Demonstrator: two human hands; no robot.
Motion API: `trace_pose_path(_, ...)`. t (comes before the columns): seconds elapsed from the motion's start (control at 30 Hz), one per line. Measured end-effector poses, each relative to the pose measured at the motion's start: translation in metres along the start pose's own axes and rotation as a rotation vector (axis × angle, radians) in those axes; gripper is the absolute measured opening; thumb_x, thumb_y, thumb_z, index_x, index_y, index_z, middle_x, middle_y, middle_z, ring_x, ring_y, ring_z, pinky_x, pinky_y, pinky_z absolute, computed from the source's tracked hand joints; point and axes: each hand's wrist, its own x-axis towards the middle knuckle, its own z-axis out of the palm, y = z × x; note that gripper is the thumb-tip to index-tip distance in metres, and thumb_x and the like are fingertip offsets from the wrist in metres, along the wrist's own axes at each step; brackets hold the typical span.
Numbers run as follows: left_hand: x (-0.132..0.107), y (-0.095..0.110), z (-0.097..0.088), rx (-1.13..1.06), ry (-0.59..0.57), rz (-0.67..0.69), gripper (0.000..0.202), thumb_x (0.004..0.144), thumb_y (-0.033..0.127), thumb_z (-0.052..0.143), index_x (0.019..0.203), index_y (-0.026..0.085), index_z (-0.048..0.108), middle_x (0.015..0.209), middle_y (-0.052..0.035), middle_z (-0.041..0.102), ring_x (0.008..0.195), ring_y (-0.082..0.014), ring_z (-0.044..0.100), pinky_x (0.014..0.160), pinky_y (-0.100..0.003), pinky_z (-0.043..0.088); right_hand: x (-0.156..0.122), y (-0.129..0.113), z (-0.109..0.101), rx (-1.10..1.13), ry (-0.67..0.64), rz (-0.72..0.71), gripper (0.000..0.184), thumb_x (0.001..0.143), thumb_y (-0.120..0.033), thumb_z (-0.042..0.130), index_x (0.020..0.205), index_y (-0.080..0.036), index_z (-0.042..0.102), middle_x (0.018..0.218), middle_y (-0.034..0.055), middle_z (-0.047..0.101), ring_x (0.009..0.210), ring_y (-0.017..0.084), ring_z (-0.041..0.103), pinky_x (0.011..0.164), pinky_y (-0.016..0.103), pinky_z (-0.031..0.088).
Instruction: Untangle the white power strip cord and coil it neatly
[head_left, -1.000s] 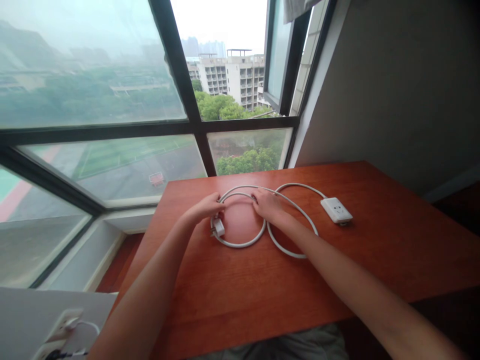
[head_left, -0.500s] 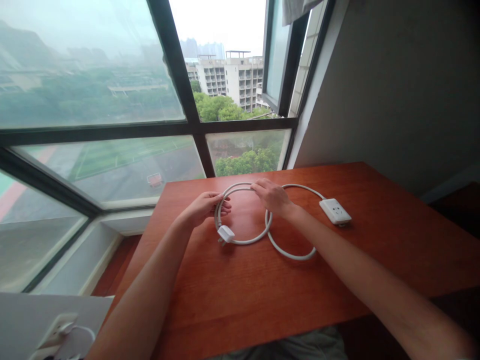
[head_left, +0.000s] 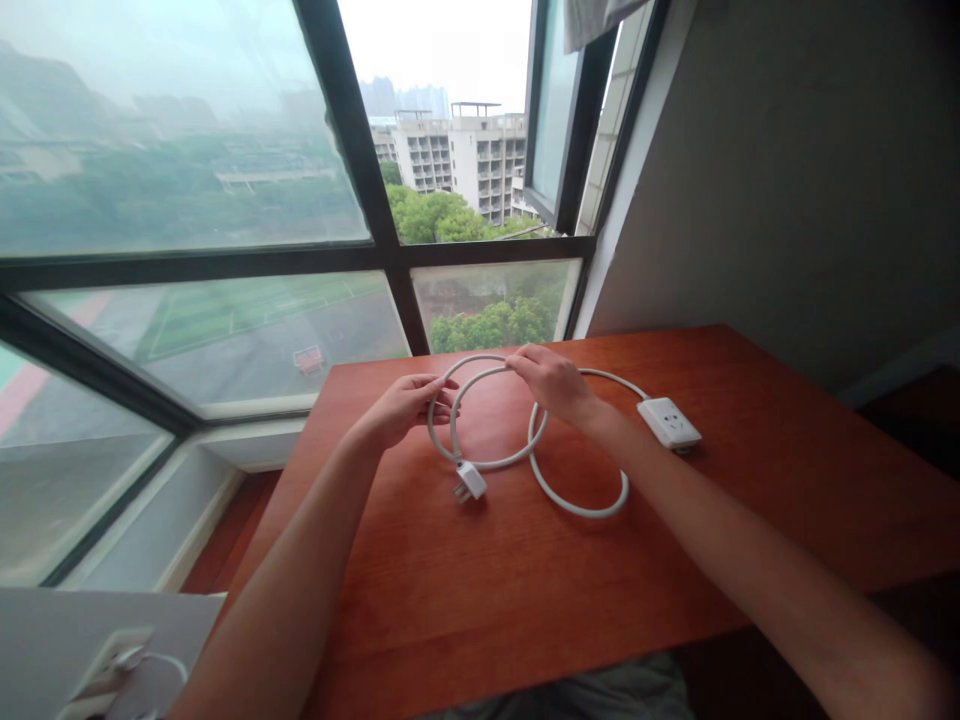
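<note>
A white extension cord (head_left: 501, 464) forms a loop between my hands over the wooden table (head_left: 450, 600). My left hand (head_left: 409, 408) pinches the left side of the loop, its other fingers partly spread behind the cord. At the top right of the loop, my right hand (head_left: 551, 380) is closed on two strands. The white plug (head_left: 471, 480) hangs at the lower left of the loop, prongs pointing left. Right of the loop, the cord makes a second curve, partly behind my right arm, and runs to the white socket box (head_left: 670, 422) on the table.
Large windows with dark frames (head_left: 225, 262) border the table's far and left sides; one pane (head_left: 559, 110) stands ajar. A grey wall (head_left: 787, 200) rises at right. At lower left, a wall outlet (head_left: 120, 660) has a white plug in it.
The plug has swung down and to the right, and its strand has come away from the left side of the loop. My right hand has risen slightly with the cord.
</note>
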Motion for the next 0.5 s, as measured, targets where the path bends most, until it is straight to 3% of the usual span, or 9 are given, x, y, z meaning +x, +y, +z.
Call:
trace_pose_path(0.17,-0.001,0.008,0.014,0.054,-0.049,-0.005,0.032,0.080,0.040,0.067,0.091,0.010,0.065,0.080,-0.0150,0.071,0.070,-0.0204,0.068,0.068,-0.032,0.056,0.011,-0.008,0.000,-0.043,-0.048,-0.040,0.031,0.097,-0.017,0.038,0.117,-0.024,0.061,0.109,0.0070,0.061,0.099,0.019,0.053,0.083,0.027,0.039)
trace_pose_path(0.27,-0.002,0.013,0.021,0.059,-0.078,0.006,0.034,0.079,0.041,0.067,0.092,0.010,0.065,0.074,-0.0113,0.068,0.065,-0.0175,0.065,0.064,-0.030,0.054,0.017,-0.010,-0.003,-0.029,-0.042,-0.051,0.030,0.097,-0.018,0.039,0.115,-0.025,0.062,0.107,0.0067,0.061,0.098,0.018,0.052,0.083,0.027,0.039)
trace_pose_path(0.5,0.003,0.005,0.033,-0.104,0.020,0.072,0.026,0.080,0.037,0.065,0.078,0.011,0.060,0.052,0.0051,0.038,0.040,-0.0029,0.030,0.038,-0.014,0.025,0.007,-0.028,-0.005,0.080,0.068,0.017,0.028,0.097,-0.019,0.039,0.108,-0.021,0.064,0.104,0.0087,0.061,0.101,0.020,0.053,0.087,0.029,0.039)
